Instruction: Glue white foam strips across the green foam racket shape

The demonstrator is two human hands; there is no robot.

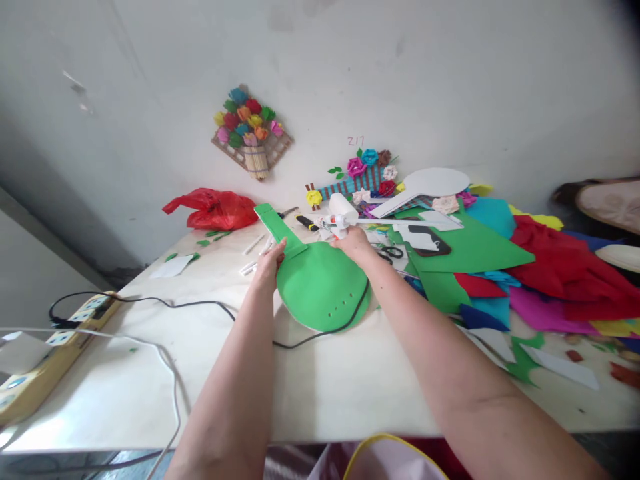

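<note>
Left hand (273, 261): pinching green paddle (323, 283).
Right hand (354, 244): gripping glue gun (341, 231).
Strip (287, 237): overlaps paddle's round part beside left hand; whether fixed, I can't tell.

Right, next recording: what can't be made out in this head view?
All in the head view:
- Grip of the glue gun: hidden by the right hand.
- Underside of the green cutout: hidden by its own upper face.
- A stretch of black cord: hidden by the left forearm.
- Near end of the power strip: cut off by the left edge.
- Wall number: too small to tell whether it starts with 2 or Z.
</note>
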